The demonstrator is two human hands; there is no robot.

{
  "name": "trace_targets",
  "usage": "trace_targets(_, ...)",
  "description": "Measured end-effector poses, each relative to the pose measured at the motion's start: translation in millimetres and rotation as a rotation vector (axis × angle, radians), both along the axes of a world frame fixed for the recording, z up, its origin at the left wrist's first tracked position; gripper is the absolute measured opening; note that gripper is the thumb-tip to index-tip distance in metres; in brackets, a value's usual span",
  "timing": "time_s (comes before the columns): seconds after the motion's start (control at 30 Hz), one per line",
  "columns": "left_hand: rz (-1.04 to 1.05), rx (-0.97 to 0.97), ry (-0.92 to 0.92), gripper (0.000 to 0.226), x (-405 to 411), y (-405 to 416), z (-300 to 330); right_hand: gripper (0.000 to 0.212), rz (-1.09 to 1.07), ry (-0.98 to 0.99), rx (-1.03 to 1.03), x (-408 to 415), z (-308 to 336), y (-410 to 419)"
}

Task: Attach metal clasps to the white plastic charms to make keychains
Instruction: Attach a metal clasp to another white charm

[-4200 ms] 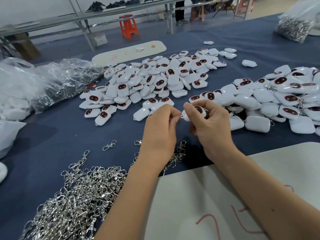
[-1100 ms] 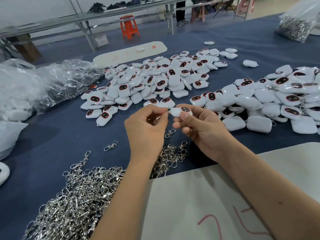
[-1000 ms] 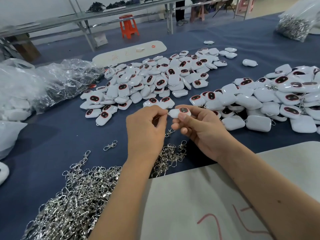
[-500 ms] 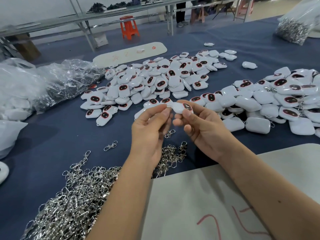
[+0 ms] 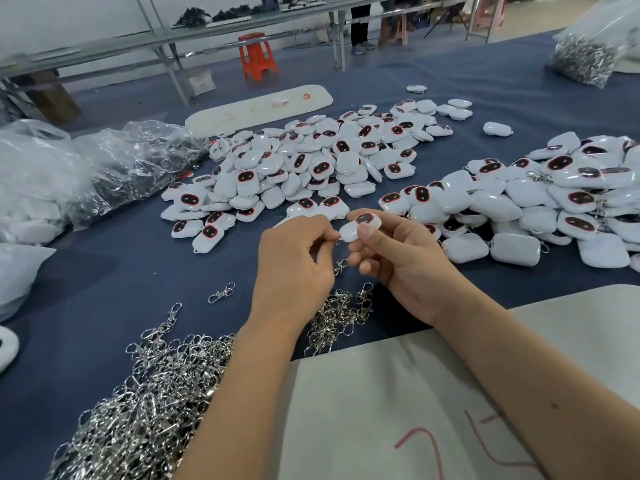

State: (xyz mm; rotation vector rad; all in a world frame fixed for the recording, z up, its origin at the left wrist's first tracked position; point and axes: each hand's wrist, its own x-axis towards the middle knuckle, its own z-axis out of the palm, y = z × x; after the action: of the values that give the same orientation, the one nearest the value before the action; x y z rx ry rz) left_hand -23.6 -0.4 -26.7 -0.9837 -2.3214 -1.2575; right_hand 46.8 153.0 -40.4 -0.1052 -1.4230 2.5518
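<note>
Head view: a blue-covered table [image 5: 104, 271] is seen, spread with work. Two large heaps of white charms are laid across its middle [image 5: 311, 161] and toward its right edge [image 5: 554, 195], many showing a dark oval face ringed in red. A wide pile of metal clasps [image 5: 138, 403] is heaped at the near left corner, and a smaller tangle [image 5: 339, 317] lies below the hands. Crumpled clear plastic bags [image 5: 114, 164] are bunched at the left edge, and a bag of clasps [image 5: 585, 57] is set at the far right corner. A pale sheet with red marks [image 5: 398, 410] is spread along the near edge.

Both hands are held together above the table's middle. One white charm [image 5: 360, 226] is pinched between the thumb and forefinger of the right hand [image 5: 401, 265]. The left hand [image 5: 294, 268] is curled, its fingertips closed at the charm's left end on a clasp [image 5: 341, 266], which hangs down between the two hands.
</note>
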Motion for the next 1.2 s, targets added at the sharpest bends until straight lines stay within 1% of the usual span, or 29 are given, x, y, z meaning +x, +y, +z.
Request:
trace_targets(0.07, 0.016, -0.009, 0.027, 0.016, -0.3, 2.7, -1.5, 0.035, -0.033, 0.006, 0.027, -0.8, -1.4, -1.7)
trace_targets(0.13, 0.035, -0.006, 0.006, 0.016, -0.2, 4.2, -3.0, 0.031, -0.11, 0.018, 0.061, -1.9, -3.6, -3.2)
trace_targets(0.17, 0.058, -0.04, 0.007, 0.02, 0.5, 4.4, -4.0, 0.027, -0.176, 0.019, 0.093, -2.8, -4.7, -3.7)
trace_targets(0.27, 0.209, -0.24, -0.008, 0.046, -0.9, 2.2, -9.4, 0.023, -0.432, -0.026, 0.232, -5.5, -7.3, -3.8)
trace_targets(0.33, 0.303, -0.368, -0.112, 0.053, -3.6, -0.5, -11.3, 0.033, -0.6, -0.066, 0.296, -6.1, -6.5, -1.8)
trace_targets(0.4, 0.31, -0.431, -0.217, 0.055, -6.9, -4.0, -13.3, 0.059, -0.708, -0.075, 0.353, -5.2, -5.5, 0.9)
trace_targets(0.43, 0.299, -0.424, -0.235, 0.052, -8.4, -5.4, -13.5, 0.072, -0.725, -0.074, 0.382, -4.2, -5.3, 1.7)
trace_targets(0.47, 0.294, -0.402, -0.222, 0.046, -9.8, -6.5, -13.4, 0.081, -0.727, -0.075, 0.414, -3.4, -5.5, 1.7)
trace_targets(0.53, 0.303, -0.362, -0.165, 0.03, -10.6, -8.1, -12.6, 0.087, -0.721, -0.101, 0.496, -2.4, -6.6, 0.1)
trace_targets(0.6, 0.323, -0.331, -0.161, 0.013, -10.7, -8.3, -11.6, 0.079, -0.727, -0.155, 0.562, -1.8, -6.7, -1.9)
trace_targets(0.63, 0.334, -0.318, -0.167, 0.009, -10.4, -8.0, -11.2, 0.071, -0.728, -0.179, 0.594, -2.0, -7.1, -2.3)
trace_targets(0.7, 0.329, -0.304, -0.148, 0.013, -8.3, -5.9, -11.4, 0.048, -0.696, -0.207, 0.721, -2.9, -8.1, -3.1)
trace_targets(0.73, 0.308, -0.302, -0.13, 0.018, -7.3, -4.6, -11.8, 0.04, -0.659, -0.211, 0.807, -3.1, -8.4, -4.3)
trace_targets(0.8, 0.265, -0.303, -0.127, 0.023, -6.6, -2.4, -12.1, 0.033, -0.584, -0.17, 0.984, -2.4, -8.2, -7.5)
trace_targets(0.87, 0.289, -0.33, -0.139, 0.017, -7.0, -2.5, -10.4, 0.029, -0.513, -0.119, 1.117, -1.5, -7.7, -11.5)
trace_targets(0.9, 0.332, -0.357, -0.126, 0.011, -7.1, -3.4, -9.3, 0.027, -0.488, -0.107, 1.153, -1.5, -8.1, -12.2)
trace_targets(0.97, 0.429, -0.373, -0.097, 0.012, -7.0, -5.4, -8.7, 0.024, -0.472, -0.104, 1.151, -2.3, -9.0, -11.7)
trace_targets(1.0, 0.456, -0.317, -0.1, 0.013, -5.4, -5.6, -7.3, 0.024, -0.472, -0.106, 1.124, -2.6, -9.1, -11.0)
trace_targets(1.07, 0.415, -0.081, -0.168, 0.014, -2.1, -3.3, -2.3, 0.025, -0.458, -0.093, 1.056, -2.8, -8.5, -9.6)
trace_targets(1.13, 0.256, 0.167, -0.319, 0.013, -0.1, 1.1, 1.6, 0.03, -0.398, -0.057, 0.975, -2.6, -7.5, -9.2)
trace_targets(1.2, 0.092, 0.301, -0.493, 0.011, 2.3, 6.1, 2.4, 0.032, -0.32, -0.027, 0.877, -2.5, -6.5, -9.2)
